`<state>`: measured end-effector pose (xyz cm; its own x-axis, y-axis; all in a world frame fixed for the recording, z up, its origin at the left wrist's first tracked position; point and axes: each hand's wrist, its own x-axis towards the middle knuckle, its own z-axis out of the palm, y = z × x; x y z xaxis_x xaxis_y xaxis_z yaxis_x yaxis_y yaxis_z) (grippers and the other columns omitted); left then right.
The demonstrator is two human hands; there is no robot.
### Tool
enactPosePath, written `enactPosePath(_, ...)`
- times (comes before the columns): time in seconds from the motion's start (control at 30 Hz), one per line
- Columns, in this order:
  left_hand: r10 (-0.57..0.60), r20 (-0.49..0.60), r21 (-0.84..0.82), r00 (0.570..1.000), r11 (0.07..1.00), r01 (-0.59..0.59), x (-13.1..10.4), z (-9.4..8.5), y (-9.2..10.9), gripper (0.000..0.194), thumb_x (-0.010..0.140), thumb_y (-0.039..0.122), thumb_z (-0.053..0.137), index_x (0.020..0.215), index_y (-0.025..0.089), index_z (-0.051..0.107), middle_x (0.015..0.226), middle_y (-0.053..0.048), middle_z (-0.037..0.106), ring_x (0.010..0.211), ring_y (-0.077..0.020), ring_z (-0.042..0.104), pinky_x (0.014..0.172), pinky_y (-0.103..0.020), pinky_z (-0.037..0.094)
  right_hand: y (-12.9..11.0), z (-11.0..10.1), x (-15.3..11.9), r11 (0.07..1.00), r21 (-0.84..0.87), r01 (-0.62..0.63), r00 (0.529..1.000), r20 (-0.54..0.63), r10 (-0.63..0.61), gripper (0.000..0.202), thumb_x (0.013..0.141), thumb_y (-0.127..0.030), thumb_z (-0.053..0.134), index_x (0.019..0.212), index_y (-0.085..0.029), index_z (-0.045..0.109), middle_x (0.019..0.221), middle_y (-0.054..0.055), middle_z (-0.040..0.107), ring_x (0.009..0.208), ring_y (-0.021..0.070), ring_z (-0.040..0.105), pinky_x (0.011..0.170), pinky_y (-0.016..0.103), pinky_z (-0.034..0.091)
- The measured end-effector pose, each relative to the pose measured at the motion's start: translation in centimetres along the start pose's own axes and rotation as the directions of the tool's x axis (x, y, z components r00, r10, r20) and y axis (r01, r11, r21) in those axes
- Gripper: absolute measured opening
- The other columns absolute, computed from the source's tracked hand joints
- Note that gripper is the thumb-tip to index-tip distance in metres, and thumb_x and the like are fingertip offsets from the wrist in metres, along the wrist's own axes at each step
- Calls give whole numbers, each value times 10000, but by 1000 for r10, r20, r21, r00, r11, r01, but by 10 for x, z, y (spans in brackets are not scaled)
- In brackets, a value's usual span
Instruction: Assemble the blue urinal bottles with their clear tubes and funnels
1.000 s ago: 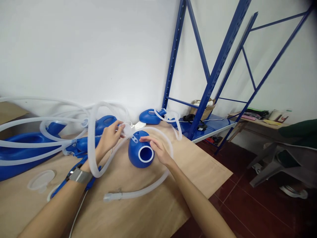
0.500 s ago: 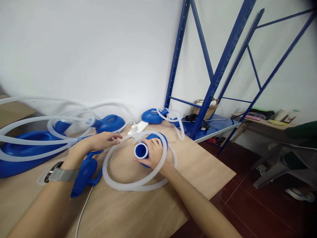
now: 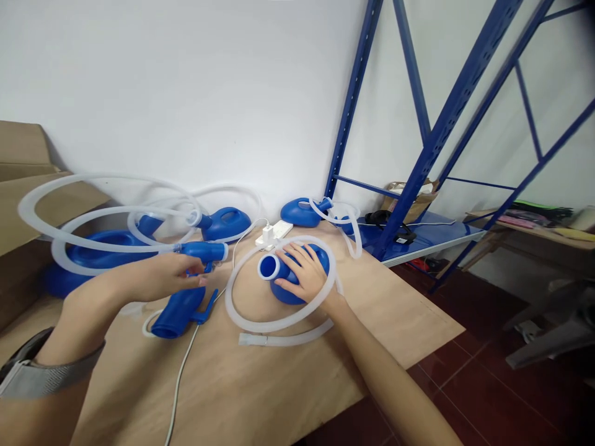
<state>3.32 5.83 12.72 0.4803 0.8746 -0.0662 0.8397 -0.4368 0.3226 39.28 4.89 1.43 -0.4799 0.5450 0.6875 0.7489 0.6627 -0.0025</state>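
Note:
My right hand (image 3: 304, 272) lies over a blue plastic urinal bottle (image 3: 286, 294), fingers and thumb around the base of its neck. The bottle's white-rimmed mouth faces left and up. A translucent hose (image 3: 269, 323) loops around the bottle and my right wrist, its loose end lying on the table. At the left, my left hand (image 3: 167, 275) is partly open, thumb apart from the fingers. It hovers by a blue funnel-like piece with a handle (image 3: 181, 310) and another blue piece with a pale rim (image 3: 207, 250). Contact there I cannot tell.
More blue bottles (image 3: 227, 224) with coiled hoses (image 3: 83, 179) stand along the wall. A white power strip (image 3: 274, 234) has a plug and cable on the brown-covered table (image 3: 400, 310). Blue metal shelving (image 3: 418, 161) rises at the right; a cardboard box (image 3: 28, 198) is at the left.
The view has shifted left. My right hand has moved from the bottle's mouth further back over its neck and body. My left hand has come lower, nearer the blue pieces.

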Motion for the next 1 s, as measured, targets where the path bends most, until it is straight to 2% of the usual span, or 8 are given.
enactPosePath(0.13,-82,-23,34,996,996,83,-14,27,-42,417,825,560,609,1020,239,791,925,-83,833,806,-299,784,685,-395,633,-5,9,0,998,-23,-51,999,16,51,625,1034,-571,575,1541,-206,571,1404,153,705,1358,366,590,1204,609,350)
enactPosePath(0.2,65,-164,77,984,996,-53,-21,41,-66,353,838,495,611,1028,250,781,967,-68,837,832,-279,784,679,-354,628,-12,12,0,995,-61,-80,997,-17,80,632,1045,-570,554,1555,-197,554,1402,159,704,1342,364,593,1198,604,342)
enactPosePath(0.33,70,-195,96,978,994,-52,-37,66,-97,258,837,361,533,902,242,753,889,-65,825,777,-279,764,659,-358,608,-22,15,-1,989,-119,-89,995,-53,84,668,1062,-551,518,1581,-131,506,1417,173,696,1343,377,577,1198,608,320)
enactPosePath(0.5,14,-36,32,999,999,-12,-55,89,-90,297,744,318,602,985,207,735,1046,-79,769,973,-297,697,901,-375,540,-24,14,-2,989,-136,-59,998,-20,56,637,1068,-509,514,1567,-113,514,1462,160,674,1373,348,562,1233,577,305)
enactPosePath(0.7,-27,-39,64,999,998,29,-58,84,-77,326,783,317,526,989,224,761,943,-72,721,898,-289,661,821,-363,482,-28,13,-2,985,-162,-54,998,-28,50,602,1066,-477,519,1569,-148,508,1467,157,670,1393,342,557,1258,612,265)
enactPosePath(0.83,-117,-170,109,978,985,136,-58,78,-89,380,773,454,584,1036,264,782,1135,-130,755,1111,-385,680,914,-445,498,-35,15,-1,979,-206,3,987,-159,-37,504,1033,-374,580,1494,-170,572,1387,163,700,1356,339,581,1252,621,276)
enactPosePath(0.9,-149,-288,112,946,976,187,-58,77,-98,470,752,513,629,1118,256,775,1267,-151,740,1221,-427,654,965,-478,508,-40,17,-1,979,-205,21,977,-204,-64,529,1008,-336,612,1500,-153,550,1352,172,704,1341,341,588,1247,626,295)
enactPosePath(1.0,-167,-420,90,892,970,224,-58,75,-104,595,789,569,614,1250,214,736,1335,-171,716,1210,-436,661,929,-482,541,-48,22,-3,981,-190,37,955,-283,-90,585,975,-296,628,1530,-157,504,1386,192,668,1349,357,583,1222,646,343)
